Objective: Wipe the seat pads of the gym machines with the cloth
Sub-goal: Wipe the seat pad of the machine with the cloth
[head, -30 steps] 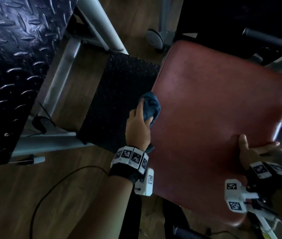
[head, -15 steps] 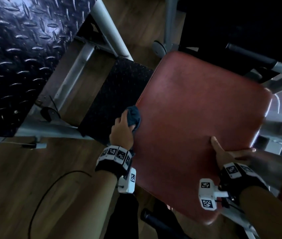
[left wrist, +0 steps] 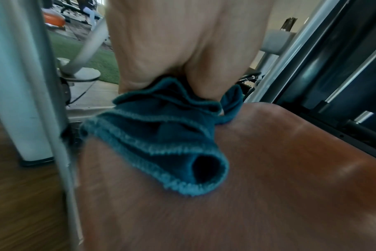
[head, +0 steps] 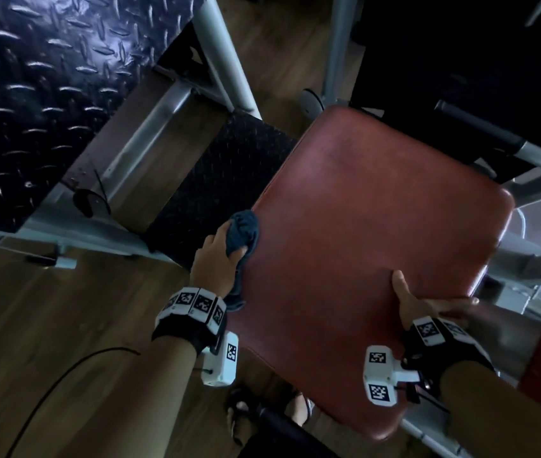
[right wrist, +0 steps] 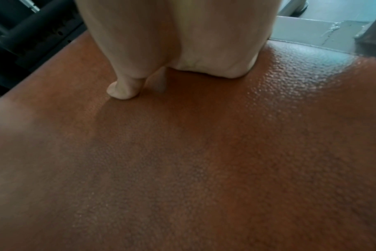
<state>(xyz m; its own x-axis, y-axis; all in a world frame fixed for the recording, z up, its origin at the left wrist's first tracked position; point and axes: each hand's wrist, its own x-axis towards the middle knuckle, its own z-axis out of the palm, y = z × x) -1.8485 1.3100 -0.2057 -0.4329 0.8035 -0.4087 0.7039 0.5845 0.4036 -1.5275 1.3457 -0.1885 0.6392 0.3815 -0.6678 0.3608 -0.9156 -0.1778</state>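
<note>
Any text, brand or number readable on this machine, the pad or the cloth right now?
None readable.
The seat pad, the cloth and the machine frame show no lettering.
The wrist bands bear only black-and-white square code markers, no words or digits.

head: dim, shadowy | left wrist: brighter, motion-blurred | right wrist: glare on seat pad (right wrist: 301, 73)

Grips cloth (head: 244, 231) in left hand (head: 217, 256) at pad's (head: 378, 226) left edge; holds pad's right edge with right hand (head: 417, 304), thumb (head: 399, 282) flat on top.
</note>
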